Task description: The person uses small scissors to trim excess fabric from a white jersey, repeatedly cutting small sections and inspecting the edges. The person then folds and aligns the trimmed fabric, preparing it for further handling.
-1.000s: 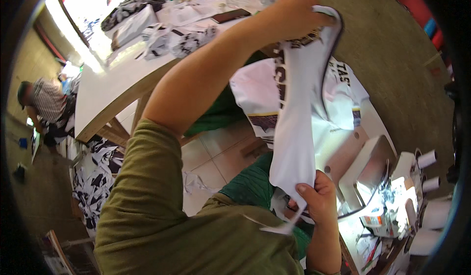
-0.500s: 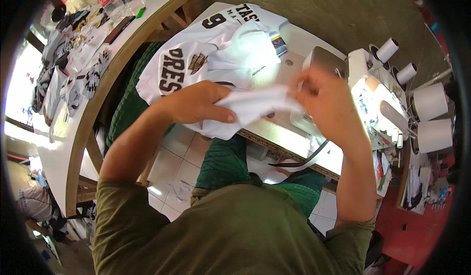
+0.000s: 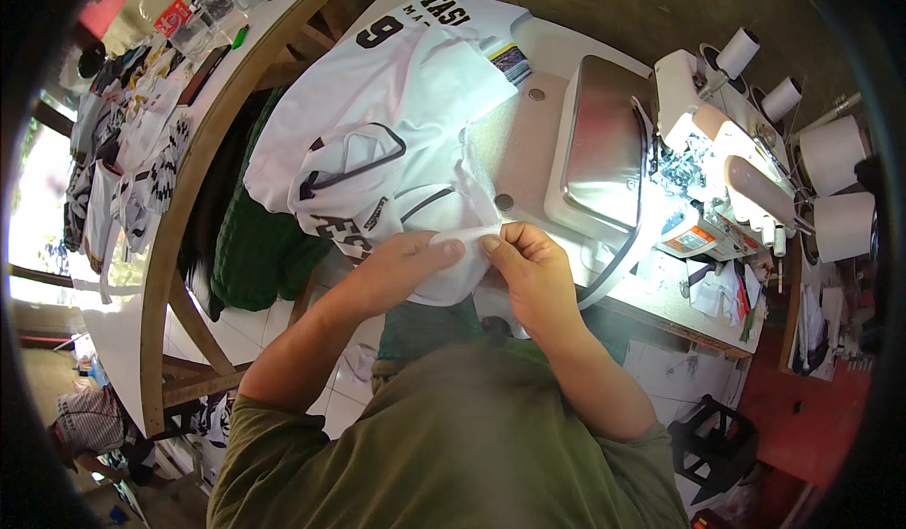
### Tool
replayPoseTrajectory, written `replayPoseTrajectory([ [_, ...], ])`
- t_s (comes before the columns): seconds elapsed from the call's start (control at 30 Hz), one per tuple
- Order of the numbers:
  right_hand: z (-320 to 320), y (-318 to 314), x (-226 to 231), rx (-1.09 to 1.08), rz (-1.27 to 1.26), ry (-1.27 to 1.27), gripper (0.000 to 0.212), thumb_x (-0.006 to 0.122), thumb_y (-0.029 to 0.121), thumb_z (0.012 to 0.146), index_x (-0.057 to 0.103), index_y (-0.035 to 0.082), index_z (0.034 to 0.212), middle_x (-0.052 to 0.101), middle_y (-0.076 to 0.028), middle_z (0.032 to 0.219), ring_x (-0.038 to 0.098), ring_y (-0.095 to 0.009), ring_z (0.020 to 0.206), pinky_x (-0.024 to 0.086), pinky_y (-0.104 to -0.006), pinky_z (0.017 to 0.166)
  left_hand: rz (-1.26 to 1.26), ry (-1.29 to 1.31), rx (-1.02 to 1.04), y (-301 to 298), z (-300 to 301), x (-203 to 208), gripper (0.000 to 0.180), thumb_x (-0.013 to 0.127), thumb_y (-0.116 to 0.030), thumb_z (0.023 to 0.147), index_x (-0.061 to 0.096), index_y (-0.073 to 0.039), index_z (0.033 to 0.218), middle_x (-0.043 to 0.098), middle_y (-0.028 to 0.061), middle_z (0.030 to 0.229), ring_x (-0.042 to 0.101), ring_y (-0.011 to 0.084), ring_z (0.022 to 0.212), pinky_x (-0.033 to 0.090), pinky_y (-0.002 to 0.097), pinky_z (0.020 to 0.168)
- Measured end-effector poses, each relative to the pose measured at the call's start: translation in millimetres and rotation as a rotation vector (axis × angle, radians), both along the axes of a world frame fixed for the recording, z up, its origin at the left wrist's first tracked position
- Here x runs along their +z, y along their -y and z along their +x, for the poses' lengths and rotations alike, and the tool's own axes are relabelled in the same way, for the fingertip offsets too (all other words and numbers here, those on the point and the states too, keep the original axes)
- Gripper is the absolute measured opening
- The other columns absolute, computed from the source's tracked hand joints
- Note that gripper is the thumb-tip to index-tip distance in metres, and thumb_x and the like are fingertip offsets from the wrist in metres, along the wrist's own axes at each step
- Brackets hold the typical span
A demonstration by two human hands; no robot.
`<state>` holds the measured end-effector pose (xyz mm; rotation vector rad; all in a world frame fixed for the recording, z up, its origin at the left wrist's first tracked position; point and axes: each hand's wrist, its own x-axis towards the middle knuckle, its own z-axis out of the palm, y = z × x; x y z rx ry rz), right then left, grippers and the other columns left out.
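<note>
The shirt (image 3: 330, 118) is lying upper centre, print (image 3: 379, 32) and dark trim (image 3: 404, 148) already on, while left hand (image 3: 401, 269) and right hand (image 3: 533, 269) are clamping its edge (image 3: 472, 244) mid-frame, fingers pinched, what is left not showing.

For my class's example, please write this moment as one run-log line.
left hand: grips white cloth | right hand: pinches same cloth | right side: sewing machine, thread cones | left side: table
</note>
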<state>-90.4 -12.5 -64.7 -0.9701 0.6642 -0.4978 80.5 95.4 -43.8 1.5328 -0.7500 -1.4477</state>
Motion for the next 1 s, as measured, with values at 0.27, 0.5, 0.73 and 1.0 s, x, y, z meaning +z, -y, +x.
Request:
replayPoseTrajectory([
  [0.27, -25.6, 11.9, 18.0, 0.118, 0.128, 0.080, 0.012, 0.065, 0.014, 0.101, 0.065, 0.003, 0.105, 0.069, -0.001, 0.090, 0.062, -0.007, 0.074, 0.051, -0.0237, 0.066, -0.207, -0.291, 0.105, 52.7, -16.1, 5.7, 0.031, 0.063, -0.024, 0.101, 0.064, 0.001, 0.119, 0.066, 0.0055, 0.105, 0.062, 0.0128, 0.094, 0.050, 0.0283, 0.083],
  [0.5, -52.5, 19.7, 18.7, 0.054, 0.157, 0.167, 0.012, 0.064, 0.015, 0.102, 0.065, 0.003, 0.105, 0.067, 0.000, 0.091, 0.060, -0.005, 0.077, 0.048, -0.0222, 0.068, -0.311, -0.266, -0.001, 95.6, -28.9, 22.3, 0.026, 0.066, -0.003, 0.093, 0.057, 0.000, 0.117, 0.064, 0.0066, 0.102, 0.061, 0.0109, 0.092, 0.050, 0.0252, 0.083],
  [0.73, -62.0, 19.9, 16.2, 0.159, 0.111, 0.167, 0.012, 0.065, 0.013, 0.102, 0.065, 0.002, 0.106, 0.066, 0.000, 0.090, 0.058, -0.005, 0.076, 0.047, -0.0221, 0.068, -0.432, -0.213, 0.065, 87.2, -37.6, 27.7, 0.041, 0.069, 0.002, 0.091, 0.049, 0.005, 0.127, 0.066, 0.0110, 0.106, 0.065, 0.0129, 0.097, 0.053, 0.0276, 0.087],
  [1.0, -53.7, 10.0, 24.9, -0.032, -0.044, 0.133, 0.013, 0.067, 0.009, 0.101, 0.064, -0.001, 0.108, 0.068, -0.004, 0.091, 0.062, -0.007, 0.076, 0.051, -0.0220, 0.069, -0.403, 0.044, 0.057, 46.6, -46.2, 37.8, 0.047, 0.068, 0.005, 0.090, 0.047, 0.003, 0.132, 0.065, 0.0106, 0.105, 0.065, 0.0110, 0.093, 0.054, 0.0250, 0.081],
])
